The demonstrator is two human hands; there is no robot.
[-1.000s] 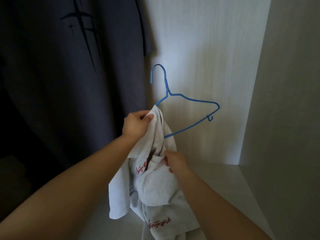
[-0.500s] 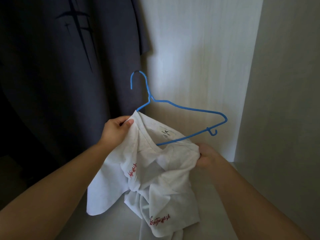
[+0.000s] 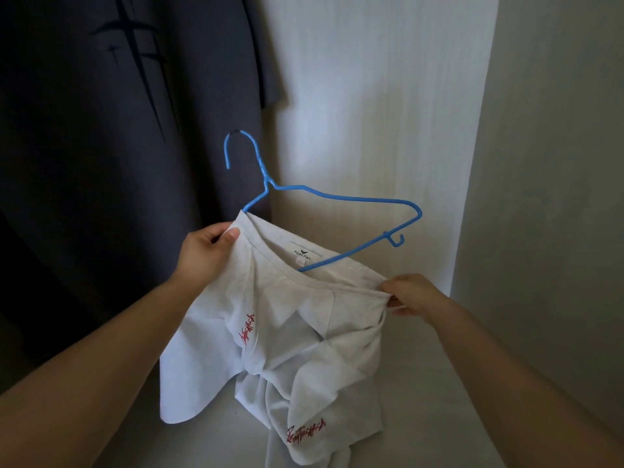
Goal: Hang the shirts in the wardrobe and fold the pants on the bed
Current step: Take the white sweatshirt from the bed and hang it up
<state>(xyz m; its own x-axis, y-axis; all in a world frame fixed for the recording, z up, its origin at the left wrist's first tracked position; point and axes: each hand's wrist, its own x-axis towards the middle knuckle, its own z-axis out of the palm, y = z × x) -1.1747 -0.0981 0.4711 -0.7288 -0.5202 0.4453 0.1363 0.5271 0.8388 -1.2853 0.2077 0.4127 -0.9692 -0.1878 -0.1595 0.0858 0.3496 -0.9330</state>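
Right hand [image 3: 413, 293] has drawn shirt [image 3: 280, 332] rightward along hanger [image 3: 337, 193], hook pointing up.

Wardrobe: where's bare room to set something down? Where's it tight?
Bare shelf right of the white shirt, up to the side wall; also a shaded strip lower left, between it and the dark shirt. Open air above the blue hanger, before the back panel. Crowded mid-shelf, where left hand and right hand grip the shirt.

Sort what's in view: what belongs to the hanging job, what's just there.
In the job: white shirt, blue hanger, left hand, right hand, both gripping the shirt.
Just there: dark shirt already hanging, wardrobe wall, wardrobe floor.
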